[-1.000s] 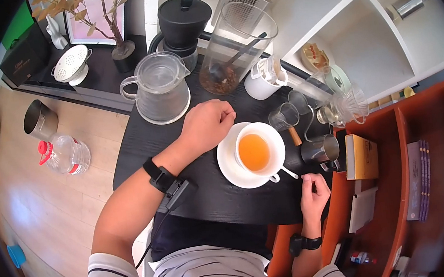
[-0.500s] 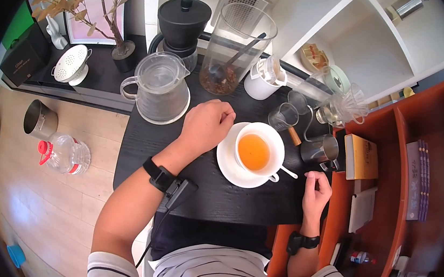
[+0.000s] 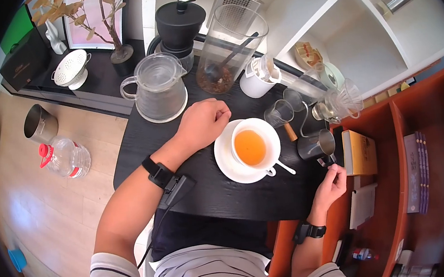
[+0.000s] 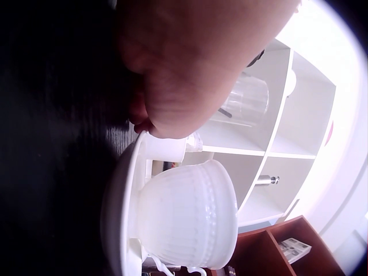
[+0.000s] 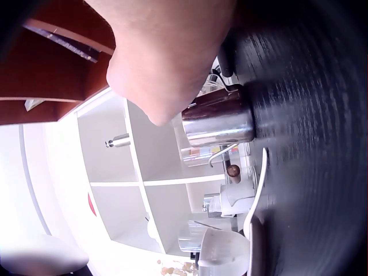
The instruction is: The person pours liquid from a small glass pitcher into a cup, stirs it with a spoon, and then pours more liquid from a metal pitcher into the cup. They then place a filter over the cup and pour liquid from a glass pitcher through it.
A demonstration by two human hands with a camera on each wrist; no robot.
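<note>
Right side: the polished silver metal pitcher with a thin gooseneck spout point(image 3: 315, 146) stands upright on the black wood-grained table point(image 3: 211, 194), just beyond the fingertips of the right hand point(image 3: 329, 189) and slightly to their left. The handle lies on the side facing these fingers. The fingers are partly bent, with nothing visible between them; no grasp is apparent. Whether a fingertip touches the handle cannot be told, since the hand covers this zone in the right wrist view.

Handling: the pitcher wall should be stiff, smooth and inclined to slip under dry fingers. Weight depends on the fill, which is not visible. Take hold at the handle, with the fingers wrapped around it and the thumb on top; avoid the polished wall, which may be hot if filled, and the slender spout, which could bend.

Left side: the left hand point(image 3: 202, 123) rests on the table with its fingers loosely curled and released, holding nothing. The white round saucer point(image 3: 223, 159) lies just to the right of these fingers; contact at its rim cannot be confirmed. On it stands the white ribbed cup point(image 3: 271, 143) containing amber liquid point(image 3: 250, 147), with a white spoon point(image 3: 287, 168) projecting toward the right fingers. Treat the cup as fragile and liable to spill; hold it by its ear. Beyond the left fingers, toward the far left, stands a clear ribbed glass jug point(image 3: 160, 88), presumably breakable.
</note>
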